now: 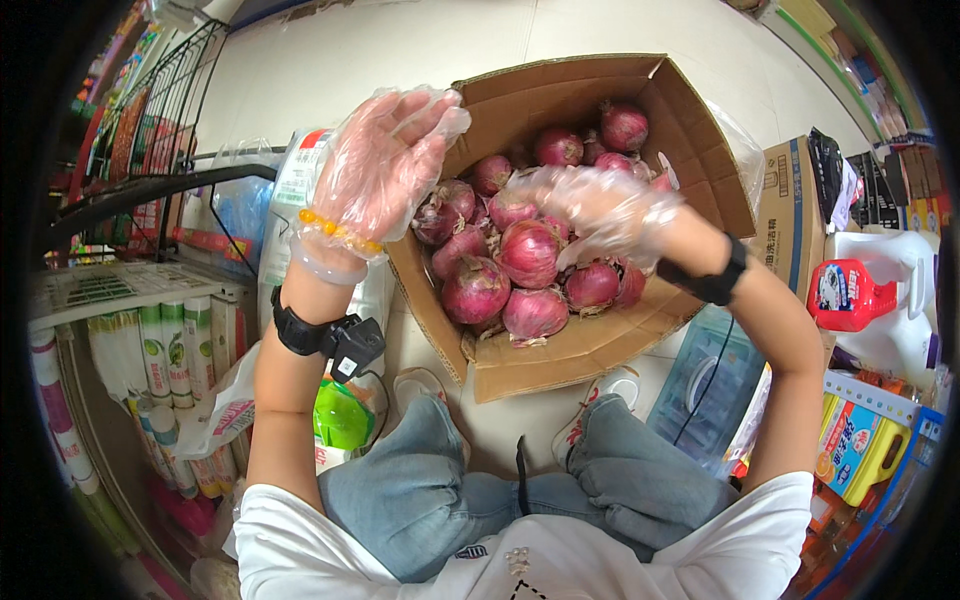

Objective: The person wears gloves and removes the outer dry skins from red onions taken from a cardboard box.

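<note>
An open cardboard box stands on the floor before me, with many red onions and loose dry skins inside. My left hand, in a clear plastic glove, is raised over the box's left edge, palm up and fingers apart, holding nothing. My right hand, gloved the same way and blurred, is over the onions at the box's right half, fingers stretched leftward; whether it grips an onion is not clear. Both wrists wear black straps; a small black device sits on the left one.
A black wire rack and a shelf with wrapped rolls stand at left. To the right are a closed carton, a red bottle, white jugs and a teal plastic container. A green package lies beside my left leg.
</note>
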`<state>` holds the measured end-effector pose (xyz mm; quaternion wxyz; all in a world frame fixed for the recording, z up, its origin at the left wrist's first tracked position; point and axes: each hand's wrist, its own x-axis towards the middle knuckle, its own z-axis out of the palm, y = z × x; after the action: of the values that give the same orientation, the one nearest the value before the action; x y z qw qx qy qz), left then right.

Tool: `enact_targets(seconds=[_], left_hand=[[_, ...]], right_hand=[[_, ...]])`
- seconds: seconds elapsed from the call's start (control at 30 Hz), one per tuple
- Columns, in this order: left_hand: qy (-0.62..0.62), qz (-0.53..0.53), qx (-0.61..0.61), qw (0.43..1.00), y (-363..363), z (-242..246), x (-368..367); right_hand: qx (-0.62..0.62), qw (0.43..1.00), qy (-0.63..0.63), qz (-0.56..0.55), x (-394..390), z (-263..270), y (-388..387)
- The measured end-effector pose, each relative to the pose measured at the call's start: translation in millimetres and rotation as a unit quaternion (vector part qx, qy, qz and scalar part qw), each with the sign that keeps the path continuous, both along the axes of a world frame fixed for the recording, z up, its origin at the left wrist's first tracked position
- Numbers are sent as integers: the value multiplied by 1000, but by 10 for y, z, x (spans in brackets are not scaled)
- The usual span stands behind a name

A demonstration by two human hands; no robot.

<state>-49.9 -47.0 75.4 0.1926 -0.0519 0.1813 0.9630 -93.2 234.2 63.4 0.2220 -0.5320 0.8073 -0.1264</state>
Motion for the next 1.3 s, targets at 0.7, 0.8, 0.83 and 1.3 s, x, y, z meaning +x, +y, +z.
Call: enact_targets(seconds=[0.7,0.8,0.83,1.3], left_hand=[[-27,38,-113,993,69,-74,64],[-34,66,-304,950,305,-94,195],[-3,59,-354,933,335,-286,237],[-120,3,-335,935,198,-304,261]], right_hand=[[-215,896,-337,-194,-32,-824,39],[-293,740,-531,-292,-205,-192,158],[-313,748,-516,-277,-235,-6,155],[24,990,-84,-108,-22,-581,-141]])
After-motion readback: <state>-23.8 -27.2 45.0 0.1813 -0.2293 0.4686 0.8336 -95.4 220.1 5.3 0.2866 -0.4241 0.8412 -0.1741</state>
